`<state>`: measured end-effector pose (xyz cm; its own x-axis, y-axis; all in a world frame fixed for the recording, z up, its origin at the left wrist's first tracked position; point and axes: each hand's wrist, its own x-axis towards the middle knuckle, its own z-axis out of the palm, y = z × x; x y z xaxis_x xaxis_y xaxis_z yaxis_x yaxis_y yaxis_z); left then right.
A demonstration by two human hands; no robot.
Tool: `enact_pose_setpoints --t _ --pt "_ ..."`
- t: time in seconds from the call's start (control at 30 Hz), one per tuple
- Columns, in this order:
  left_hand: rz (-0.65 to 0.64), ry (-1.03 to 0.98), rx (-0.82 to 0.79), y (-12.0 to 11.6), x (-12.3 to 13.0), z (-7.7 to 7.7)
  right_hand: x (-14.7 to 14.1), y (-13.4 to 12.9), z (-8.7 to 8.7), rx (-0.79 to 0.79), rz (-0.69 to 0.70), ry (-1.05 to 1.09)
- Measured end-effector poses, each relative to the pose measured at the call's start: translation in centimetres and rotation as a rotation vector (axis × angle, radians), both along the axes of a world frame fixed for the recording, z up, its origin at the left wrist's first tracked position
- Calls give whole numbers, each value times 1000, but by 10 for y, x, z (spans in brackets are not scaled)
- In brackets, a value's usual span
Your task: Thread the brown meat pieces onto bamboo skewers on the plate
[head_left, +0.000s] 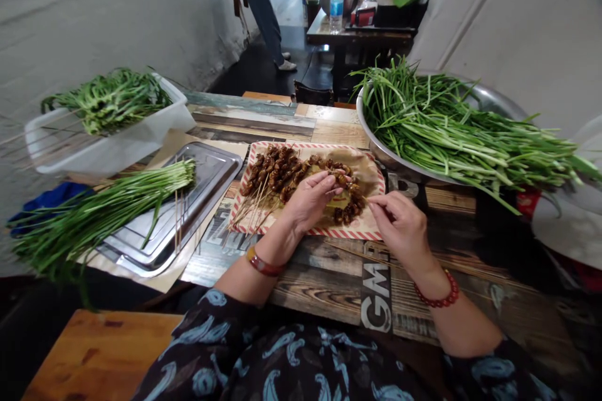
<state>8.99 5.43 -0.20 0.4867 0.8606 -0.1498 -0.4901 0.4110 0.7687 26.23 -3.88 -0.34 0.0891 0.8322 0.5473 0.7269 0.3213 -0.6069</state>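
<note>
Over a tray with a red-and-white striped rim (324,233), my left hand (311,199) is closed, fingertips pinching a small brown glossy food piece (335,177). My right hand (399,222), at the tray's right edge, pinches a thin bamboo skewer (365,199) that points toward the left hand. Exactly what kind of food the brown pieces are, I cannot make out. Loose brown pieces (348,212) lie on the tray around my left fingers. A pile of filled skewers (275,169) occupies the tray's left side, bare stick ends toward me.
At right stands a big metal bowl (493,97) of long green chives (437,119). Chives (160,185) also lie across a metal lid (207,166) at left, before a white bin (113,156) of greens. Behind, a person (261,6) stands near another table with a water bottle (337,0).
</note>
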Motion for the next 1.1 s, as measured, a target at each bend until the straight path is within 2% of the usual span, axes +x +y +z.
enact_pose_setpoints --t 0.33,0.5,0.6,1.1 --pt "-79 -20 -4 -1 0 1 1 1 0 -2 -11 -3" --pt "82 -38 3 8 -10 6 2 0 -1 2 -14 -4" --pt "129 -51 13 12 -15 8 1 0 -1 2 1 -12" --pt "80 -22 4 8 -6 1 2 2 -4 19 -14 -14"
